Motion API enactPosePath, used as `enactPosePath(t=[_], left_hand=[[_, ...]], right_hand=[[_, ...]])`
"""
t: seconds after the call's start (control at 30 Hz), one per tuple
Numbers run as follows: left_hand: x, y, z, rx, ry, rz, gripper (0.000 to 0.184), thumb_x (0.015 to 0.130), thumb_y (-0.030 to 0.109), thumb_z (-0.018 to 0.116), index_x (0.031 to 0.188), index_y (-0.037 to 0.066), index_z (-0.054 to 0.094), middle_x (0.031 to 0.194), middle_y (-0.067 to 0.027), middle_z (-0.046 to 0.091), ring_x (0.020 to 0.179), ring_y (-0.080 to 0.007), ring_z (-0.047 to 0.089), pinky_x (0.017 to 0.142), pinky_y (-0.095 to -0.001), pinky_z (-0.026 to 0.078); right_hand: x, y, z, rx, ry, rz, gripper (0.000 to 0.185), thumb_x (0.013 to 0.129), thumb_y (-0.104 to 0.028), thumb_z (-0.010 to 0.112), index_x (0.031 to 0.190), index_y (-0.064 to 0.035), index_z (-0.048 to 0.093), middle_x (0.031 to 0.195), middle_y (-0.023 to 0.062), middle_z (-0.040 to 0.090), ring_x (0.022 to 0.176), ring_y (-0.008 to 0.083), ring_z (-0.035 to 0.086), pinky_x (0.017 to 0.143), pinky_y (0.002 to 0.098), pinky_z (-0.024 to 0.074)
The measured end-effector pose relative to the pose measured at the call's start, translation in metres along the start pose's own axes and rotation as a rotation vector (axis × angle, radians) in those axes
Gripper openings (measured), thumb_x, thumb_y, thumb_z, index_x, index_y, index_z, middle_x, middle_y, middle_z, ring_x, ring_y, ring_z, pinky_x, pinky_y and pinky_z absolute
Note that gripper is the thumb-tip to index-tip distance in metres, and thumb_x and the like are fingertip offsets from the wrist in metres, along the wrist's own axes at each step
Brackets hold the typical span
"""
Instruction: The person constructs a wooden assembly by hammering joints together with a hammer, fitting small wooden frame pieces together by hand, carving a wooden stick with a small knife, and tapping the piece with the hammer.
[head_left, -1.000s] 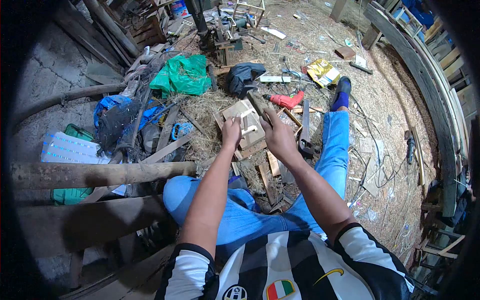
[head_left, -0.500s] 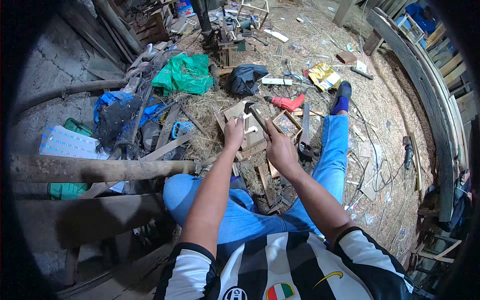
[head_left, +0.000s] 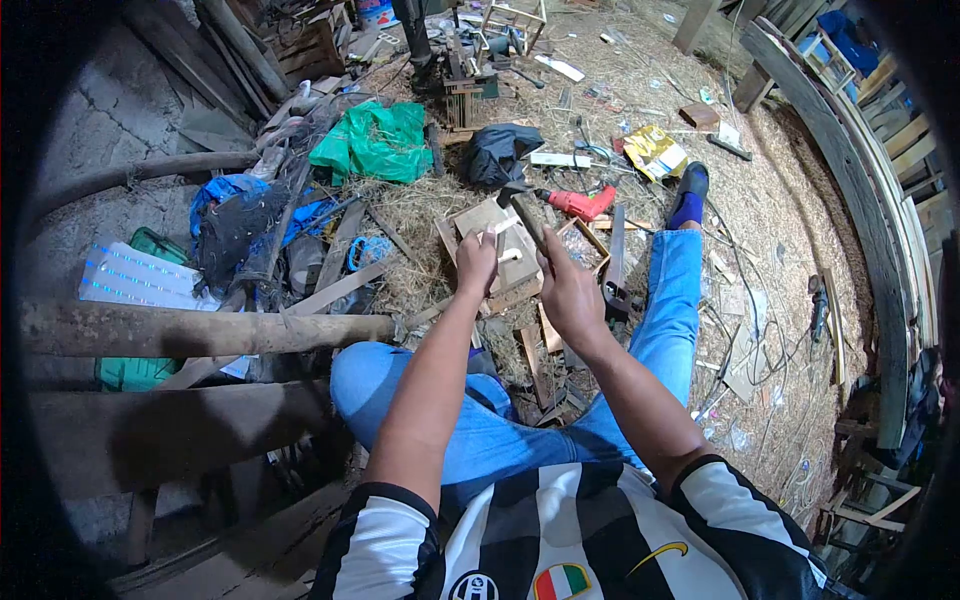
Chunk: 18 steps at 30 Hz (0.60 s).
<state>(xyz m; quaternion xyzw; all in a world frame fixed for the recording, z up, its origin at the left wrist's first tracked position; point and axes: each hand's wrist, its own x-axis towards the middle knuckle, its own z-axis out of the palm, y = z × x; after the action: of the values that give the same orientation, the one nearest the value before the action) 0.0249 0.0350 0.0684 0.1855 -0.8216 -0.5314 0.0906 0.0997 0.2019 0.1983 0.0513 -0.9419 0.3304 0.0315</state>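
My right hand [head_left: 572, 290] is wrapped round the handle of a hammer [head_left: 528, 222]. The dark hammer head points away from me, above the far part of a wooden block [head_left: 482, 216] on the ground. My left hand [head_left: 477, 262] is closed in a pinch over the block's left side. A small pale strip [head_left: 508, 223] shows beside its fingertips; whether the fingers hold it is unclear. Another short pale piece [head_left: 510, 255] stands out on the block, between the two hands. A small wooden frame [head_left: 588, 240] lies right of the block, partly behind my right hand.
Beyond the block lie a red power drill [head_left: 584, 203], a black plastic bag [head_left: 498, 155] and a green plastic bag [head_left: 372, 145]. My outstretched leg [head_left: 665, 300] borders the right side. A pole [head_left: 210, 333] runs along the left. Wood scraps and shavings cover the ground.
The hammer head has moved up and away from the left hand's fingertips. My left hand stays over the block, still pinched. The view has shifted slightly.
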Motion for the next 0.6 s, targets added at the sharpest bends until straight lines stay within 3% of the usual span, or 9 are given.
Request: enactPosePath(t=[0.07,0.17,0.27,0.43,0.5,0.6], left_hand=[[0.000,-0.002,-0.001,-0.025,-0.027,-0.025,0.042,0.098,0.035,0.054,0.098,-0.006,0.065,0.092,-0.0310,0.067,0.094,-0.0479,0.064,0.082,-0.0512,0.048],[0.001,0.006,-0.004,0.004,-0.102,-0.090,0.042,0.098,0.035,0.054,0.102,-0.005,0.065,0.094,-0.0305,0.068,0.095,-0.0472,0.065,0.082,-0.0507,0.049],[0.003,-0.005,0.002,0.007,-0.093,-0.101,0.041,0.097,0.034,0.053,0.101,-0.004,0.065,0.092,-0.0291,0.068,0.094,-0.0464,0.065,0.082,-0.0502,0.049],[0.002,-0.006,0.005,-0.078,-0.061,-0.075,0.037,0.097,0.032,0.054,0.101,-0.003,0.065,0.090,-0.0288,0.067,0.091,-0.0460,0.065,0.079,-0.0495,0.049],[0.004,-0.010,0.005,-0.055,-0.084,-0.083,0.036,0.097,0.032,0.054,0.101,-0.003,0.065,0.089,-0.0285,0.067,0.089,-0.0459,0.065,0.079,-0.0494,0.049],[0.004,-0.012,0.004,-0.048,-0.079,-0.094,0.035,0.097,0.030,0.054,0.101,-0.003,0.065,0.088,-0.0282,0.067,0.087,-0.0456,0.065,0.078,-0.0494,0.049]], right_hand=[[-0.002,0.007,0.007,-0.006,0.042,-0.039,0.043,0.100,-0.023,0.051,0.143,-0.0175,0.048,0.096,0.0280,0.067,0.085,0.0483,0.064,0.074,0.0575,0.0482],[0.002,0.007,0.007,-0.135,-0.171,0.075,0.042,0.100,-0.023,0.049,0.142,-0.0189,0.048,0.097,0.0271,0.068,0.085,0.0473,0.065,0.072,0.0563,0.0491],[0.002,0.007,0.001,-0.059,-0.061,-0.006,0.046,0.099,-0.021,0.051,0.144,-0.0200,0.044,0.084,0.0277,0.067,0.076,0.0475,0.066,0.065,0.0598,0.0498],[-0.003,0.012,0.008,-0.054,0.081,-0.094,0.048,0.097,-0.020,0.052,0.144,-0.0198,0.044,0.090,0.0293,0.067,0.077,0.0475,0.066,0.066,0.0590,0.0504],[-0.002,0.011,0.010,-0.126,-0.095,-0.010,0.044,0.098,-0.021,0.054,0.141,-0.0177,0.050,0.096,0.0262,0.068,0.082,0.0452,0.067,0.070,0.0554,0.0510],[0.003,-0.001,-0.005,-0.102,-0.112,0.060,0.045,0.098,-0.020,0.054,0.142,-0.0181,0.049,0.097,0.0265,0.068,0.082,0.0450,0.067,0.070,0.0551,0.0513]])
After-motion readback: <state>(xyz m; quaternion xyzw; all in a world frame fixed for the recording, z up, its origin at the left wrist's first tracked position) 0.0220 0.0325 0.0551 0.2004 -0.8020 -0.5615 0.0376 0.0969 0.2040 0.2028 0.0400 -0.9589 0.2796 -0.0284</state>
